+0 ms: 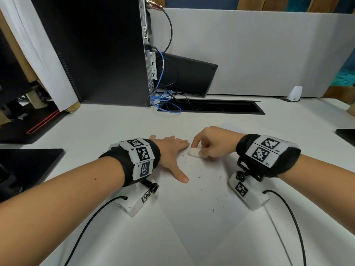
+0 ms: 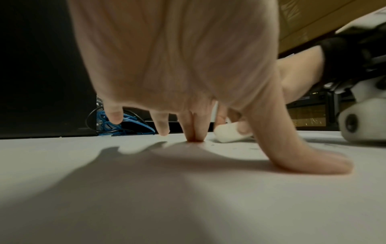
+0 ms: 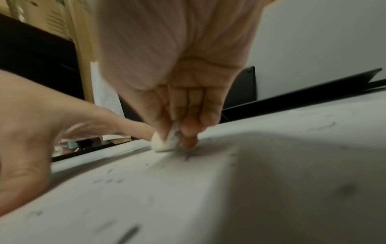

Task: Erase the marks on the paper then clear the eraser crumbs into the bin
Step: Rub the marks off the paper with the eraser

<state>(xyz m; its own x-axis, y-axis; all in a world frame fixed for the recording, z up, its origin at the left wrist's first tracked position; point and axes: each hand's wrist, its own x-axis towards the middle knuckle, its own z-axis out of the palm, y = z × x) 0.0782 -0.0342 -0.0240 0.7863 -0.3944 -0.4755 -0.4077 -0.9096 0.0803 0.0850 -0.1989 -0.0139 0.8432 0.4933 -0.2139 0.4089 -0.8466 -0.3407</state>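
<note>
The paper [image 1: 201, 191] lies flat on the white surface [image 1: 107, 127], and every place below is given from it. At its far left part the eraser [image 1: 194, 152], a small white block with rounded ends, is pressed onto the sheet. It is pinched by the right hand [image 1: 212, 143] between thumb and curled fingers [image 3: 189, 132], with its grey, soiled face turned down.

Just left of the eraser, the left hand [image 1: 171, 156] is laid flat with fingers spread; its thumb [image 2: 313, 158] and two fingertips are pressed on the sheet, so the paper is held down.

Dark crumbs [image 1: 199, 177] are scattered over the middle and near part of the paper. Whether pencil marks remain among them cannot be told, though some grey smudging shows by the eraser in the right wrist view.

The step in hand is judged to be the rubbing. It is best done in short strokes directed away from the holding hand, so that the sheet is pulled taut and not buckled. Pressure should be kept moderate, since thin paper is easily creased or torn. A cleaner face of the eraser could be turned down, as the soiled one may smear. The crumbs are best left where they lie until the rubbing is finished.

Beyond the paper stand a black computer tower [image 1: 99, 50] with blue cables [image 1: 163, 100] and a grey partition [image 1: 259, 50]. No bin is in view.
</note>
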